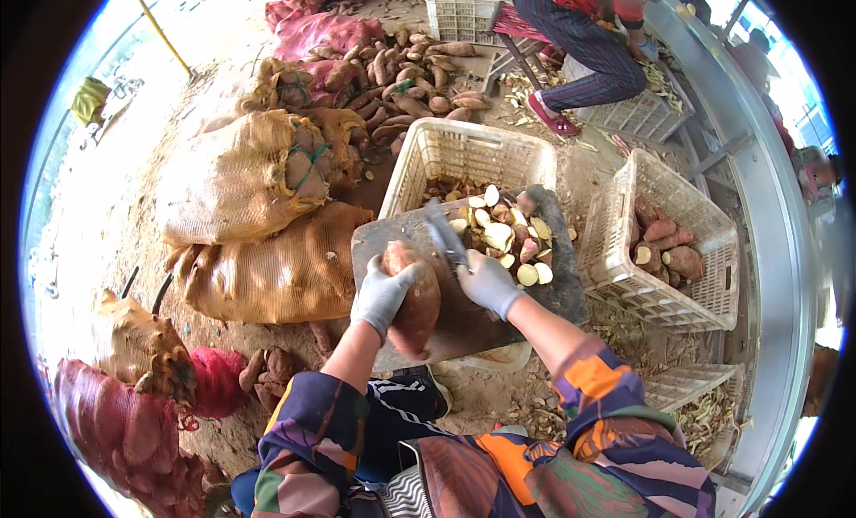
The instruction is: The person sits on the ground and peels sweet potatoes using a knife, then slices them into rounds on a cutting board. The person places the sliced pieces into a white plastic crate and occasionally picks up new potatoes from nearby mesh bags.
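Currently, status by item, with places given relative to the cutting board (464,317):
Cutting board: a dark slab is laid across the rim of a white crate (464,157).
Left hand (382,292): gloved; clenched around a large sweet potato (415,300), which is pressed onto the near left part of the board.
Right hand (488,282): gloved; closed on the handle of a knife (443,235), whose blade is raised over the middle of the board.
Work done: a heap of cut slices (506,237) is gathered on the far right part of the board; more slices are seen in the crate beneath it.
Work in hand: the held sweet potato appears whole; no cut face can be made out.
Work left, judged: a loose pile of sweet potatoes (410,81) beyond the board and filled sacks (250,175) to its left are uncut, so most of the stock is judged to remain.
Side basket (669,250): right of the board; a few whole roots are held in it.
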Action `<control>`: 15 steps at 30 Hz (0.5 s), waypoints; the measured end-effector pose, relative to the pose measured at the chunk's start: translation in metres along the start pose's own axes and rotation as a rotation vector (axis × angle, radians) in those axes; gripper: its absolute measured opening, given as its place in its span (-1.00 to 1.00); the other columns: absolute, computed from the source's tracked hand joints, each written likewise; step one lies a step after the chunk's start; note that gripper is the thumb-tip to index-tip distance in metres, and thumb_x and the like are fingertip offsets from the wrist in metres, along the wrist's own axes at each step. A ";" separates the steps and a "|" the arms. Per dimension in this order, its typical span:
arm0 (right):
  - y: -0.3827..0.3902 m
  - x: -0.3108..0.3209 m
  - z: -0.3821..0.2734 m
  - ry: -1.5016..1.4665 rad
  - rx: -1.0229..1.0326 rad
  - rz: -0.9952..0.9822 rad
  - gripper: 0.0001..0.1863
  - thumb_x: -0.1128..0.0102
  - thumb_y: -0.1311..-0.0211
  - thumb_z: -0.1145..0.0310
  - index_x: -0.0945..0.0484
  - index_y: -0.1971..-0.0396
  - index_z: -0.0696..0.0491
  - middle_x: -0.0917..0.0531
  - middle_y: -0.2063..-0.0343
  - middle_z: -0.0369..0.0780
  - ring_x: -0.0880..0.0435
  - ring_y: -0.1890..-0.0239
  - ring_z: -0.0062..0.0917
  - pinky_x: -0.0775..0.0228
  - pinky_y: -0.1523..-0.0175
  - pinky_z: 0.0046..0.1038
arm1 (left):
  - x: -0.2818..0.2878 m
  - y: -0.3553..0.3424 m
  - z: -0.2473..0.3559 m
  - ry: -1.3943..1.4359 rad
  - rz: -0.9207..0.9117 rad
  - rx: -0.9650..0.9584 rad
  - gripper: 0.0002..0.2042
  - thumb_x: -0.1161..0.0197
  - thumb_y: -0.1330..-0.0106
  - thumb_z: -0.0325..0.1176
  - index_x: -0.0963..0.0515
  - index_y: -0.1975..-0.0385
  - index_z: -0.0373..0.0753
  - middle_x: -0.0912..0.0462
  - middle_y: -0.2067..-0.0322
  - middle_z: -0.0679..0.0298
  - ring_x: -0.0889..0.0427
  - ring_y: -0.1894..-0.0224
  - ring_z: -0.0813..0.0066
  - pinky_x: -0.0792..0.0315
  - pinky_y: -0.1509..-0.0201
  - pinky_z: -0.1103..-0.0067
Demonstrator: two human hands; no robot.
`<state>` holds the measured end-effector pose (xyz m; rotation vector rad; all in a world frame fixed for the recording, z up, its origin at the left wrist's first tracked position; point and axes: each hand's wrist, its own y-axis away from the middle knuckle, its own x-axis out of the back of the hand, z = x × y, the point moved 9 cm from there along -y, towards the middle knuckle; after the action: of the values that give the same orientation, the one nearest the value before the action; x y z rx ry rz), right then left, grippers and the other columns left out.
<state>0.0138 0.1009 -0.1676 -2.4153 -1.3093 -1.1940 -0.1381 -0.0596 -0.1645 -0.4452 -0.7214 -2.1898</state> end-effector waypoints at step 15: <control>0.158 0.063 -0.029 0.315 0.114 0.126 -0.85 -0.03 -0.25 0.32 -0.34 0.38 0.08 -0.59 0.59 -0.04 -0.62 0.52 -0.13 -0.45 0.44 -0.18 | 0.002 0.059 0.076 -0.852 -0.207 -0.384 -0.24 -0.45 0.16 0.08 -0.36 0.02 -0.29 -0.48 0.07 -0.07 -0.51 0.01 -0.04 -0.45 -0.01 0.25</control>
<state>0.1360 0.0316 -0.0674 -2.0908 -1.0832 -1.3559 -0.0881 -0.0452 -0.0838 -1.6204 -0.7891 -2.3021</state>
